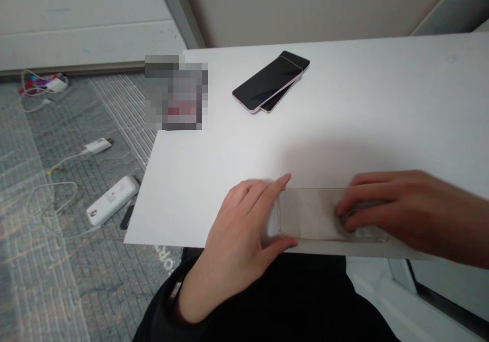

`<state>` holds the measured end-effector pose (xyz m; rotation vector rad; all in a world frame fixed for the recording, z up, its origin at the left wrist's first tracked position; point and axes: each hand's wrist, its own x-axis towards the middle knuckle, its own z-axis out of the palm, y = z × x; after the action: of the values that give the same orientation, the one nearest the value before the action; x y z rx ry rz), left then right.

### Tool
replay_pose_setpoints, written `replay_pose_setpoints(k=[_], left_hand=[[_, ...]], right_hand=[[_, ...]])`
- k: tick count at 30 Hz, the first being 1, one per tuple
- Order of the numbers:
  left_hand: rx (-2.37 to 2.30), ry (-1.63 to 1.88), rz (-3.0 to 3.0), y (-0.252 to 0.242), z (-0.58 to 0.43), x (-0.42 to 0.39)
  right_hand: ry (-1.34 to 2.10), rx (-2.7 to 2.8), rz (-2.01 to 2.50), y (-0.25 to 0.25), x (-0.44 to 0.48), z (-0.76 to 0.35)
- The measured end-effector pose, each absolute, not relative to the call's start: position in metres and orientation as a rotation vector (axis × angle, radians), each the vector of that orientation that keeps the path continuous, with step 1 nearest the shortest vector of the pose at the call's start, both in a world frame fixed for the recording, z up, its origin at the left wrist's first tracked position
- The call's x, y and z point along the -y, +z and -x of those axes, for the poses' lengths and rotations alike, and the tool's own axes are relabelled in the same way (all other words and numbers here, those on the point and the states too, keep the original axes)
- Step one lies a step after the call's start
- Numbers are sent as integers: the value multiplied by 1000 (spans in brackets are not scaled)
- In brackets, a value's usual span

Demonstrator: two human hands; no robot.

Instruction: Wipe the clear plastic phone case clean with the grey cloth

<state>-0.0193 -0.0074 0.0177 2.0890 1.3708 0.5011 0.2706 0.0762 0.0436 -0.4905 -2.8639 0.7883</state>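
A clear, flat, rectangular plastic case (305, 212), like a phone case, lies near the table's front edge. My left hand (248, 219) grips its left end, with fingers on the far side and the thumb on the near side. Toward the case's right end, my right hand (393, 209) is closed around a crumpled grey cloth (341, 220) and presses it onto the surface. Most of this cloth is hidden under the fingers, and the right hand looks slightly blurred.
Two dark phones (271, 79) lie crossed, one on the other, on the white table (382, 92). A pixelated object (183, 97) sits by the left edge. On the floor are a white power bank (113, 199), a white adapter (98, 145) and a tangle of cables (44, 84).
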Motion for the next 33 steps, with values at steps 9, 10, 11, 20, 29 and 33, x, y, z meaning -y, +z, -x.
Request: replay_pose_setpoints(k=[9, 10, 11, 20, 29, 33], left_hand=[[-1409, 544, -2042, 17, 18, 10], [-1410, 547, -2047, 17, 17, 10], [-1408, 550, -2055, 17, 16, 10], [-1435, 574, -2067, 14, 17, 11], [-1561, 601, -1973, 16, -1, 24], [-1743, 676, -1983, 6, -10, 40]], right_hand=[[572, 2851, 498, 44, -85, -263], [598, 2857, 520, 47, -89, -276], [623, 2853, 543, 48, -90, -283], [535, 2764, 459, 25, -74, -222], [726, 2831, 394, 32, -82, -240], [473, 2860, 479, 31, -104, -236]])
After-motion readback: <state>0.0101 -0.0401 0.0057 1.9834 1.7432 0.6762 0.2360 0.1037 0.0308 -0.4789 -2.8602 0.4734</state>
